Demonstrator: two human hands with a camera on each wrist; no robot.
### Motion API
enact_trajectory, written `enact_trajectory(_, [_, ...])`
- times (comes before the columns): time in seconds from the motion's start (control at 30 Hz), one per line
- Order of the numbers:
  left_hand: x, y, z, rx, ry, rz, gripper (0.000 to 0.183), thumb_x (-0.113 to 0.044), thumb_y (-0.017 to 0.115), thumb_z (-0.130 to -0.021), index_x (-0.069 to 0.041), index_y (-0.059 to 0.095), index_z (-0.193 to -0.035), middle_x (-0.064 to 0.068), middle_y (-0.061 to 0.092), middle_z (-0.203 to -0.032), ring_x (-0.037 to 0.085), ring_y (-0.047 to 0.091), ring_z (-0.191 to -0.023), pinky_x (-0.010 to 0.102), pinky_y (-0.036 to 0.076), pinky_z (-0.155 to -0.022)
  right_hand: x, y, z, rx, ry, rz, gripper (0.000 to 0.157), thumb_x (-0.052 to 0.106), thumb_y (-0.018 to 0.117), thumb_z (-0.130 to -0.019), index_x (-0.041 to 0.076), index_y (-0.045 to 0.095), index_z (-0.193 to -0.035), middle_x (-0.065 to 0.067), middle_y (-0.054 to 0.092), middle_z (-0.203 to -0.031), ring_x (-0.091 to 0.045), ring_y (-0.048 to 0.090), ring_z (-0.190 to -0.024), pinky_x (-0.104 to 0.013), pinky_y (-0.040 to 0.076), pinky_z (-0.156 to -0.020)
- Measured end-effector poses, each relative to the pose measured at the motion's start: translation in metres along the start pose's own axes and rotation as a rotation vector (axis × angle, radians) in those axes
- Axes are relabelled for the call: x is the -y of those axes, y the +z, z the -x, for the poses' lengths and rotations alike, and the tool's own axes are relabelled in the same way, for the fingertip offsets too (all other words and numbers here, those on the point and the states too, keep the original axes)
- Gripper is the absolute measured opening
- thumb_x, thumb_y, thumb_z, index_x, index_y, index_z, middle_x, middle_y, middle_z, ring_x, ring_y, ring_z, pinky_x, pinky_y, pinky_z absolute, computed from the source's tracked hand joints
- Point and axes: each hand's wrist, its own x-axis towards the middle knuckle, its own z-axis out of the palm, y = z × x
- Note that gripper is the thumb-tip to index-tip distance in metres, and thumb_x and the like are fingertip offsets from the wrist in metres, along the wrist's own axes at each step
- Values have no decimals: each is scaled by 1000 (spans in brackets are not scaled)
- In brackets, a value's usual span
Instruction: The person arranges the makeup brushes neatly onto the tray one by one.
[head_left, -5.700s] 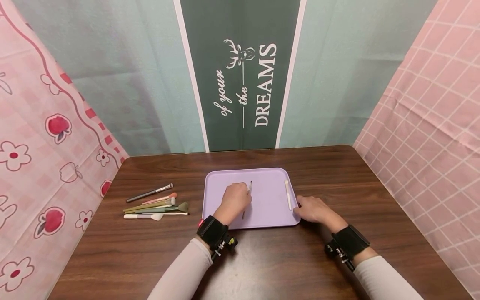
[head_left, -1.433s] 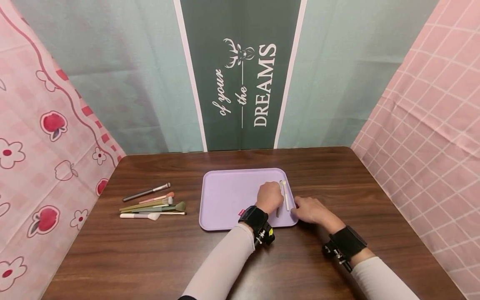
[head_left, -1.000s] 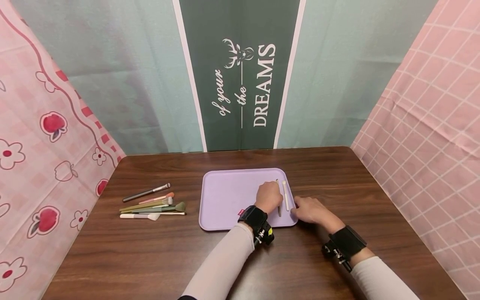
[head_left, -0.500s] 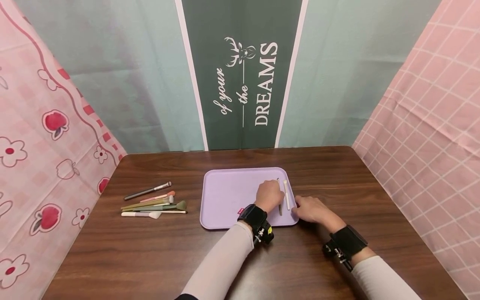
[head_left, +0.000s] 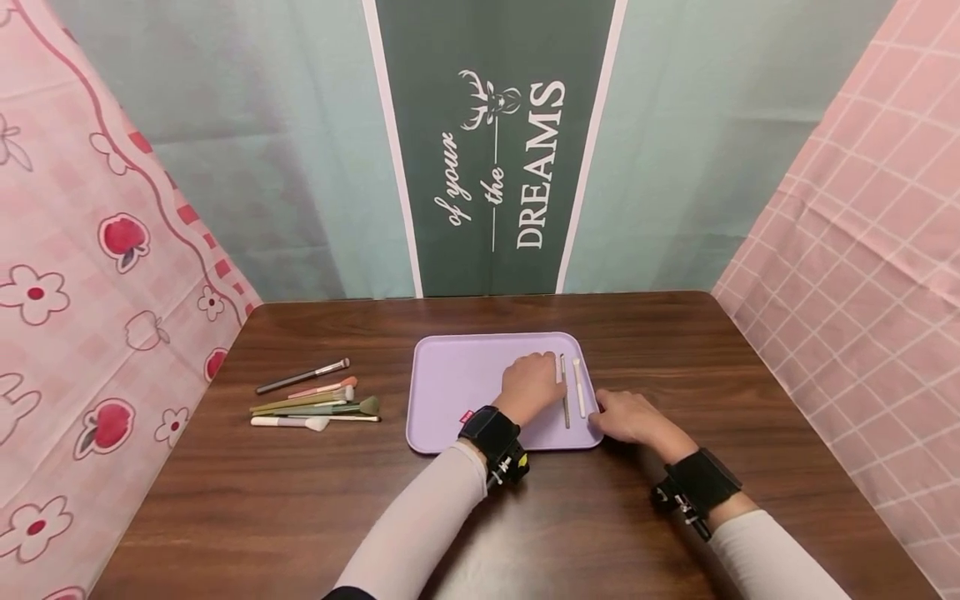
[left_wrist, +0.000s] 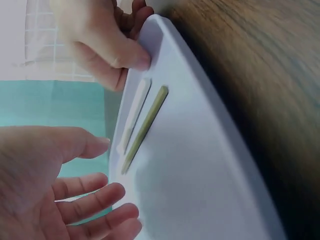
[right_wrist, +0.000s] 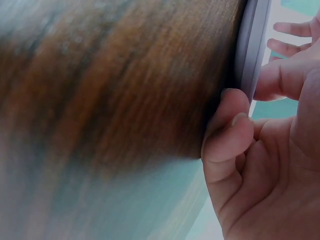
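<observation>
On the lilac tray [head_left: 450, 379], two slim makeup brushes lie side by side near the right edge. The white one [head_left: 580, 392] is outermost, and the olive-handled one [head_left: 566, 404] lies just inside it, nearly parallel. My left hand [head_left: 531, 386] hovers over the tray left of them; in the left wrist view its fingers [left_wrist: 95, 200] are spread and hold nothing, apart from the olive handle [left_wrist: 145, 130]. My right hand [head_left: 630, 418] pinches the tray's front right corner, thumb over the rim and curled fingers against the outside, as the right wrist view shows.
Left of the tray, a loose pile of makeup brushes lies on the dark wood table [head_left: 247, 517]: a green one [head_left: 333, 409], a pink one [head_left: 322, 387], a white one [head_left: 288, 422] and others. A dark-handled brush [head_left: 300, 377] lies behind them. Curtains stand around the table.
My left hand carried the olive-handled brush rightward across the tray, set it beside the white one, let go and drew slightly left. My right hand has stayed at the tray's corner.
</observation>
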Motion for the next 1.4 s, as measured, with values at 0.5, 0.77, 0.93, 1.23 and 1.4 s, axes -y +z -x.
enact_trajectory(0.5, [26,-19,21,14,105,-113,39,-40,71,-90,-14,69,-119,4,70,-114,25,63,-102,43,50,-84,1,-2,1,2,-16,-6,18,23,61,-88,6,61,-96,-5,62,-81,-23,54,-71,-37,43,-63])
enact_trajectory(0.77, [50,-24,32,8,91,-115,48,-40,71,-91,-13,65,-131,5,67,-129,26,61,-114,46,49,-93,0,-1,1,-3,-15,-5,16,23,61,-88,8,59,-91,-4,58,-76,-22,53,-69,-36,41,-61])
enact_trajectory(0.93, [65,-30,41,-11,87,-102,49,-38,71,-91,-13,64,-132,6,65,-132,27,60,-117,47,49,-95,1,0,2,-4,-7,-8,15,24,61,-87,10,57,-86,-3,55,-72,-22,52,-66,-35,40,-59])
enact_trajectory(1.23, [91,-36,56,-48,72,-102,50,-36,73,-90,-11,64,-132,8,65,-133,30,59,-120,50,48,-96,1,0,2,0,-5,-7,15,24,60,-88,9,58,-88,-3,55,-73,-22,52,-67,-35,40,-59])
enact_trajectory(1.4, [105,-41,69,-69,62,-91,50,-36,74,-89,-10,64,-131,9,65,-133,31,59,-120,51,48,-97,0,1,1,10,10,-4,15,24,60,-89,9,58,-89,-4,56,-74,-22,53,-68,-34,41,-59])
